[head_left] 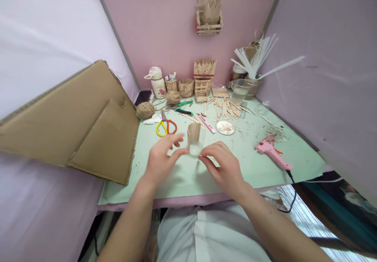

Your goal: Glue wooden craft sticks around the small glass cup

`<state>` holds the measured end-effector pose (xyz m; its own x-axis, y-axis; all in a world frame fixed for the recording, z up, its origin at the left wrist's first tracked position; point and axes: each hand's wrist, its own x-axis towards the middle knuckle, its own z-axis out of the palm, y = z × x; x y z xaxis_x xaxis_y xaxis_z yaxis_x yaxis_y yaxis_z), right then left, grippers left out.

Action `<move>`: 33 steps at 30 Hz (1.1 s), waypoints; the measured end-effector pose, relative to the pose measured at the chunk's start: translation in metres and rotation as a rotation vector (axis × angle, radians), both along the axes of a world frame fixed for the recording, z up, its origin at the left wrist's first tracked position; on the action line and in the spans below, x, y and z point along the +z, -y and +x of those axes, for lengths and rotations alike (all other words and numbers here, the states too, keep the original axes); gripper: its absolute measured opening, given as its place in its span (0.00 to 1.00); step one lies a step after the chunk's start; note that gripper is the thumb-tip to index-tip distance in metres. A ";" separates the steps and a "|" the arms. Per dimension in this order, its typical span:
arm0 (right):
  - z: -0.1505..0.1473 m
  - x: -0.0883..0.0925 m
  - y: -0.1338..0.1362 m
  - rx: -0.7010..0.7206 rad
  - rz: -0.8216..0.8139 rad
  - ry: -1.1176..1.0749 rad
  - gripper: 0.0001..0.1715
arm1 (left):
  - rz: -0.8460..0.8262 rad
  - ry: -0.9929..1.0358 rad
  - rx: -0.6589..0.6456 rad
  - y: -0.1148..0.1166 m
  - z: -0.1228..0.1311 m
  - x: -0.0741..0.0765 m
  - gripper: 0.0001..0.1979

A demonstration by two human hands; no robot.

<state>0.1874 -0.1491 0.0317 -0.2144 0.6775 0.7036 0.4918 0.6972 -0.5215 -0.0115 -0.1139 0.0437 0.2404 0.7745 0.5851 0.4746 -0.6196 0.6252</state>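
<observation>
A clear plastic cup, lined along its left and far side with brown craft sticks, is in front of me near the middle of the table. My left hand is at the cup's left, slightly blurred, its fingers spread from the thumb and nothing visible in them. The left thumb tip comes close to the cup's lower edge; whether it touches I cannot tell. At the cup's lower right, my right hand has thumb and forefinger pinched together. Anything between those fingertips is too small to make out.
Beyond the cup lie scissors, a pink craft knife, a white dish and loose sticks. A pink glue gun with its cord is at right. Folded cardboard stands at left.
</observation>
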 end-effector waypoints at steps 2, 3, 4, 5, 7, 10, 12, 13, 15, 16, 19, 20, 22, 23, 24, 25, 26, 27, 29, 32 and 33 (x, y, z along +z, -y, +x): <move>0.005 0.004 0.000 -0.046 -0.040 -0.055 0.07 | -0.227 0.082 -0.080 -0.030 -0.010 0.011 0.30; 0.007 0.005 0.000 -0.063 -0.052 -0.076 0.08 | -0.337 0.082 -0.160 -0.046 -0.013 0.013 0.37; 0.009 0.005 0.000 -0.074 -0.057 -0.090 0.09 | -0.438 0.071 -0.253 -0.060 -0.013 0.013 0.42; 0.011 0.005 0.000 -0.079 -0.058 -0.099 0.10 | -0.525 0.068 -0.347 -0.072 -0.012 0.011 0.45; 0.014 0.005 -0.001 -0.074 -0.060 -0.106 0.10 | -0.605 0.064 -0.472 -0.090 -0.006 0.002 0.47; 0.014 0.003 -0.003 -0.061 -0.082 -0.117 0.10 | -0.677 0.145 -0.608 -0.101 0.007 -0.017 0.45; 0.013 0.002 -0.006 -0.057 -0.088 -0.126 0.10 | -0.734 0.236 -0.662 -0.101 0.013 -0.026 0.44; 0.012 0.001 -0.007 -0.059 -0.090 -0.130 0.09 | -0.759 0.270 -0.685 -0.100 0.015 -0.029 0.42; 0.009 0.000 -0.009 -0.065 -0.093 -0.132 0.09 | -0.784 0.308 -0.713 -0.097 0.017 -0.032 0.39; 0.008 -0.001 -0.011 -0.069 -0.091 -0.128 0.09 | -0.782 0.319 -0.708 -0.095 0.018 -0.033 0.38; 0.007 -0.004 -0.014 -0.091 -0.054 -0.098 0.09 | -0.713 0.330 -0.609 -0.091 0.021 -0.032 0.35; 0.006 -0.006 -0.015 -0.099 -0.036 -0.084 0.09 | -0.678 0.326 -0.567 -0.090 0.022 -0.032 0.34; 0.006 -0.009 -0.018 -0.116 -0.008 -0.066 0.09 | -0.613 0.311 -0.503 -0.088 0.025 -0.033 0.34; 0.006 -0.011 -0.019 -0.121 -0.001 -0.063 0.08 | -0.590 0.304 -0.481 -0.087 0.026 -0.033 0.34; 0.006 -0.012 -0.021 -0.123 0.003 -0.063 0.08 | -0.576 0.298 -0.463 -0.087 0.027 -0.034 0.34; 0.006 -0.014 -0.022 -0.125 0.006 -0.067 0.08 | -0.571 0.292 -0.450 -0.087 0.028 -0.035 0.34; 0.005 -0.015 -0.024 -0.124 0.008 -0.070 0.08 | -0.570 0.286 -0.445 -0.087 0.028 -0.035 0.34; 0.004 -0.017 -0.026 -0.124 0.010 -0.071 0.08 | -0.571 0.282 -0.447 -0.087 0.028 -0.036 0.34; 0.003 -0.019 -0.029 -0.128 0.014 -0.067 0.07 | -0.575 0.282 -0.465 -0.088 0.027 -0.037 0.35; 0.001 -0.023 -0.033 -0.132 0.010 -0.060 0.06 | -0.588 0.288 -0.489 -0.089 0.024 -0.037 0.35; 0.000 -0.024 -0.034 -0.130 0.010 -0.057 0.06 | -0.595 0.290 -0.492 -0.089 0.024 -0.037 0.35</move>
<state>0.1878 -0.1150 0.0080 -0.0844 0.6898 0.7191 0.5478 0.6349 -0.5447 0.0122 -0.0247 0.0062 0.5353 0.8203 0.2014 0.0046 -0.2412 0.9705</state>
